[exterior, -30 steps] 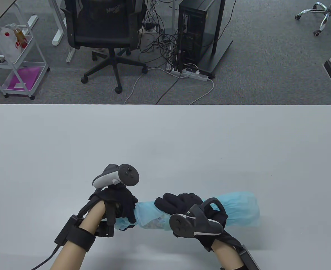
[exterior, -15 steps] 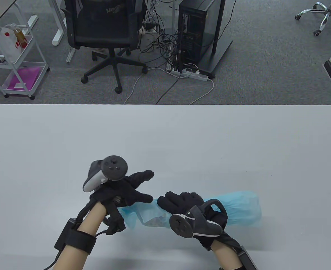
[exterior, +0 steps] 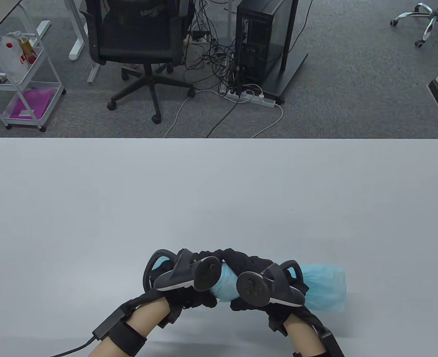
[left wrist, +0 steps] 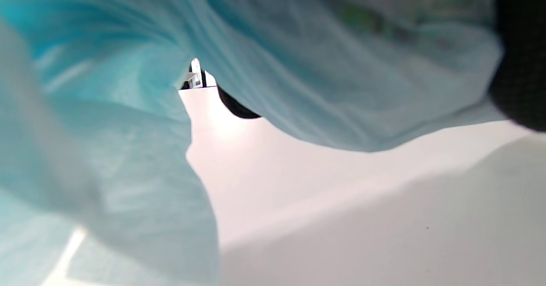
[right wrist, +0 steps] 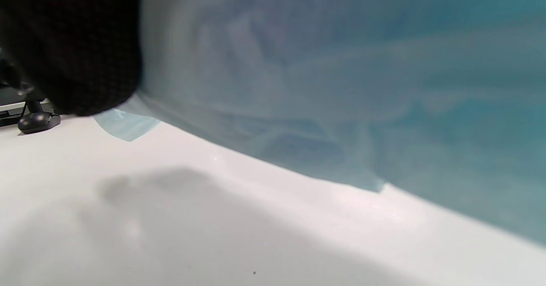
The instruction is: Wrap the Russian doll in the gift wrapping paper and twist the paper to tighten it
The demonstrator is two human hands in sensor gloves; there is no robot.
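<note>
Setting: a wide, smooth, pale grey surface (exterior: 219, 193) with rounded far corners, seen from above; grey carpet lies beyond it.
Wrapping paper: thin, crinkled, light blue paper (exterior: 325, 284), soft and slightly see-through, rolled into a long bundle lying sideways at the 6 o'clock edge of the surface.
Loose end: the bundle's open end flares out toward 3 o'clock, ruffled and wider than the middle, resting on the surface.
Russian doll: hidden inside the paper between the two hands; in the left wrist view a blurred patch of green and dark pattern (left wrist: 371, 21) shows through the paper.
Left hand: the left hand (exterior: 187, 293), in a black knit glove, is curled round the bundle's end toward 9 o'clock, a dark rounded tracker on its back.
Right hand: the right hand (exterior: 252, 266), gloved the same, is wrapped over the middle of the bundle, fingers curled round the paper; its tracker sits on top.
Hands together: they sit just beside each other, a short stretch of blue paper showing between them.
Wrist views: both are filled with blurred blue folds hanging above the white surface.
Background: a black mesh office chair (exterior: 137, 37) at 11 o'clock, a black computer tower (exterior: 258, 44) with tangled cables at 12 o'clock, a white wire trolley (exterior: 16, 78) at 10 o'clock.
</note>
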